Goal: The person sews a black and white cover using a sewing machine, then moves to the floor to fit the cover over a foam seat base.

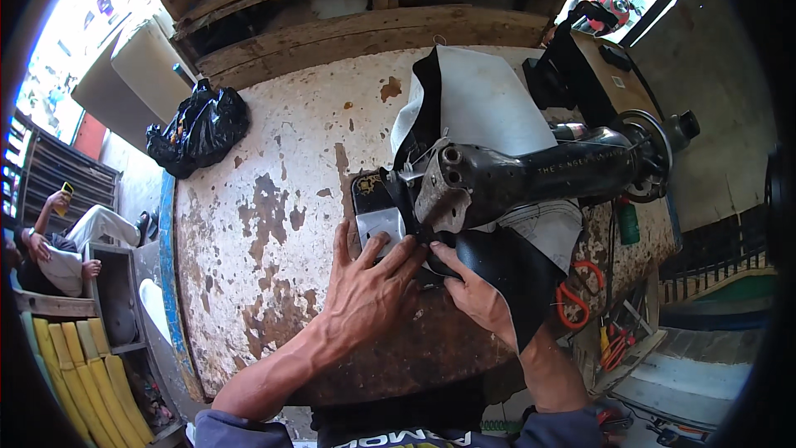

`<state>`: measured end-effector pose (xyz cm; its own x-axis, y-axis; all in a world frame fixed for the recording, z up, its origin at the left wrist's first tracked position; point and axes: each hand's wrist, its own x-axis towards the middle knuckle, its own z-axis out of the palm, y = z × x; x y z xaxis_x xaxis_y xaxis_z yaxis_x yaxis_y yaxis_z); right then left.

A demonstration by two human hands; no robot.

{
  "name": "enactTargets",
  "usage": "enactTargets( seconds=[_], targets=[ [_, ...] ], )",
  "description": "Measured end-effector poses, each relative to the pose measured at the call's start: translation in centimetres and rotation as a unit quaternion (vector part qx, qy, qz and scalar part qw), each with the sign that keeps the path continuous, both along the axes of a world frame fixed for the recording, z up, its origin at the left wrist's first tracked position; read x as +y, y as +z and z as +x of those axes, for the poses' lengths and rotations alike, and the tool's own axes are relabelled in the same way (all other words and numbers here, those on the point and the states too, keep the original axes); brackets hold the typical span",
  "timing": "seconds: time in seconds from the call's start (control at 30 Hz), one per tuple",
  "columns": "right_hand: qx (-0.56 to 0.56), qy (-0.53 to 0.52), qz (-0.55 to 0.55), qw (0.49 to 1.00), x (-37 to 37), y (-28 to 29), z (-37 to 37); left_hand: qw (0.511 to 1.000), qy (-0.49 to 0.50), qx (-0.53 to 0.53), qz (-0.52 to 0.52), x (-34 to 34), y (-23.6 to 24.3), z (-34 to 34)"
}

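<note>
An old black sewing machine (564, 168) sits on the table, its needle end above a silver plate (375, 222). My left hand (361, 290) rests with spread fingertips on that plate and the dark material by the presser foot. Just to its right, my right hand (477, 299) grips a piece of black material (518, 278) at the needle area, thumb on top; its other fingers are partly hidden. Part of that piece hangs over my right wrist. A larger white sheet with a black edge (489, 95) lies behind the machine arm.
The worn table (220, 253) carries a black plastic bag (199, 129), red-handled scissors (576, 294) and a green bottle (628, 224). A wooden frame (365, 29) borders its back. A seated person (58, 249) holds a yellow phone at the left, above yellow foam strips (83, 365).
</note>
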<state>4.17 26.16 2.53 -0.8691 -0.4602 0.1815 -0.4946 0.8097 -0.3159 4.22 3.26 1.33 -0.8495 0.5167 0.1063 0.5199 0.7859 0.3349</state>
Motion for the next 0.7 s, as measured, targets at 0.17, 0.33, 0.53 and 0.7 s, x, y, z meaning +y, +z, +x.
enactTargets(
  seconds=[0.17, 0.33, 0.53, 0.7],
  targets=[
    [0.008, -0.011, 0.003, 1.0, -0.6, 0.7, -0.1, 1.0, -0.012, 0.005, 0.002, -0.4, 0.0, -0.7],
    [-0.008, -0.04, -0.012, 0.999, -1.1, -0.7, 0.4, 1.0, -0.008, 0.011, 0.013, -0.3, -0.1, -1.0],
    [0.017, -0.021, 0.0, 1.0, -1.8, 1.5, 0.8, 0.998, 0.009, -0.031, 0.049, 0.1, 0.1, -0.3],
    [0.143, 0.038, 0.028, 0.989, 2.9, -0.4, 1.1, 0.999, 0.0, -0.014, 0.032, 0.0, 0.0, -0.6]
  ],
)
